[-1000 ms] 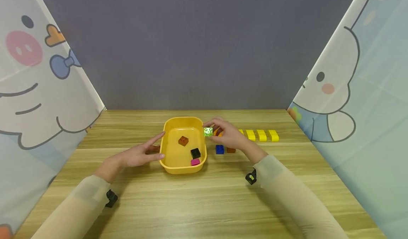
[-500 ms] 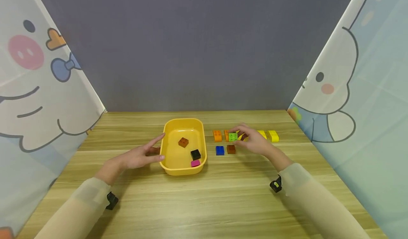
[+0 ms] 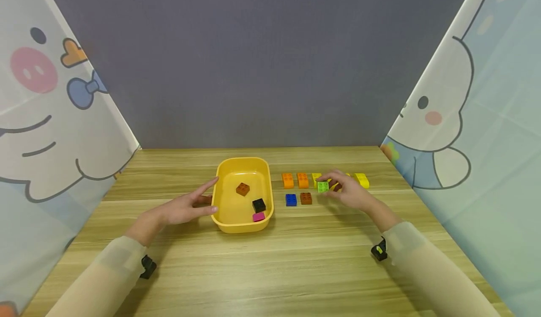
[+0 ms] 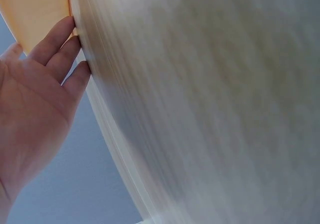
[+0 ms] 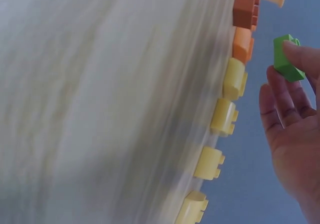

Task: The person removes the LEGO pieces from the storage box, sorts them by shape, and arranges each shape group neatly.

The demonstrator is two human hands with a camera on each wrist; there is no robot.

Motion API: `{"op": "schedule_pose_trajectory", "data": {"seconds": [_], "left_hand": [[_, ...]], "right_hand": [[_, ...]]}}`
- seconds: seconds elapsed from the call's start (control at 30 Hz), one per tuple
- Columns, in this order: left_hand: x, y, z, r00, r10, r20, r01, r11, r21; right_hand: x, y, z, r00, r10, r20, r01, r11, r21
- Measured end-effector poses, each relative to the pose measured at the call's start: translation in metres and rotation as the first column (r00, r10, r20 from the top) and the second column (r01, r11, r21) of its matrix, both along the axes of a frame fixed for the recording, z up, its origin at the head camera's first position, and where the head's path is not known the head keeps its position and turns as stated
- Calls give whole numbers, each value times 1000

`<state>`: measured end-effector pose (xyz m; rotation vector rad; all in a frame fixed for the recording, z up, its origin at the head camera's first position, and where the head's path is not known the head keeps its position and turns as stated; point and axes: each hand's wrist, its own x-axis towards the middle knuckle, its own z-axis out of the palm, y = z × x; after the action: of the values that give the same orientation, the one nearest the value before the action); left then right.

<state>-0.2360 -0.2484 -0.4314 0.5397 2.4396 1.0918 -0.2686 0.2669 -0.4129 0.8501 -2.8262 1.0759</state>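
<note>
My right hand (image 3: 351,195) pinches a light green toy building brick (image 3: 323,186) between thumb and fingers. In the right wrist view that green brick (image 5: 287,59) is held above the tabletop, studs showing. It overlaps the row of yellow bricks (image 3: 361,180) in the head view, and the hand hides part of that row. My left hand (image 3: 181,208) lies against the left side of a yellow plastic bin (image 3: 243,227), fingers and thumb spread with tips at its rim. Inside the bin are a brown brick (image 3: 243,189), a black brick (image 3: 259,205) and a pink brick (image 3: 258,217).
Right of the bin, two orange bricks (image 3: 288,181) begin the back row, followed by several yellow ones. In front of them sit a blue brick (image 3: 290,200) and a brown brick (image 3: 306,198). A grey panel (image 3: 262,73) stands behind the wooden table (image 3: 262,270).
My right hand has carried the green brick rightward from the bin's right rim, past the orange bricks to the yellow ones. The left hand and the bin have stayed in place.
</note>
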Motion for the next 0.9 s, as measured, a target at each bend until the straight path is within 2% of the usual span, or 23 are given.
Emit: {"op": "schedule_pose_trajectory", "data": {"seconds": [0.23, 0.53, 0.9], "left_hand": [[1, 0, 0, 1000, 3, -4, -3, 1000, 2], [1, 0, -1, 1000, 6, 2, -6, 1000, 11], [1, 0, 0, 1000, 9, -5, -9, 1000, 10]], "right_hand": [[-1, 4, -6, 995, -31, 93, 23, 996, 89], [-4, 3, -13, 984, -27, 176, -7, 982, 188], [-5, 3, -13, 985, -27, 173, -12, 976, 218]]}}
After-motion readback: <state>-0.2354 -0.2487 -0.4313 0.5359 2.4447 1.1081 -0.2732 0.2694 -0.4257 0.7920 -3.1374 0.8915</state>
